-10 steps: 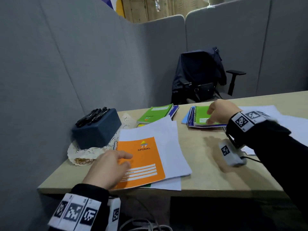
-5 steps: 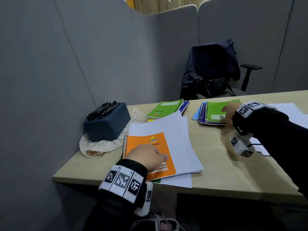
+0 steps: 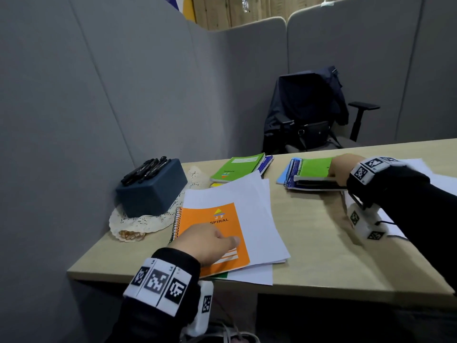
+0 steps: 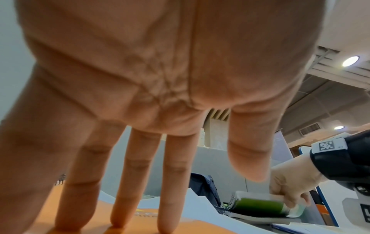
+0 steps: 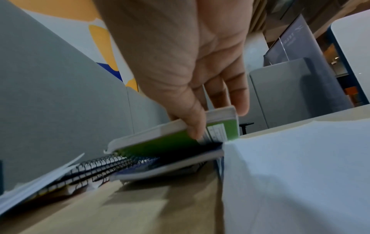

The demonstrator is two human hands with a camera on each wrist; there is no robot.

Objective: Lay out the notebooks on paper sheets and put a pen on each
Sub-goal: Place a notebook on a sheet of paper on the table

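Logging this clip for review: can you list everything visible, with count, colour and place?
orange notebook: one, on paper sheets, near left
green notebook: one, far centre, atop a small pile
notebook stack: one; top green notebook tilted up
pens: several, black, on blue box
doily: one, cream, under box
chair: one, dark jacket draped
hands: left hand flat on orange notebook; right hand grips top green notebook

Ahead of me, upper right of the frame, an office chair (image 3: 356, 120) wears a dark jacket (image 3: 304, 100); a black bag (image 3: 312, 132) sits on its seat. A lace doily (image 3: 138, 222) lies at left on my desk (image 3: 321, 256).
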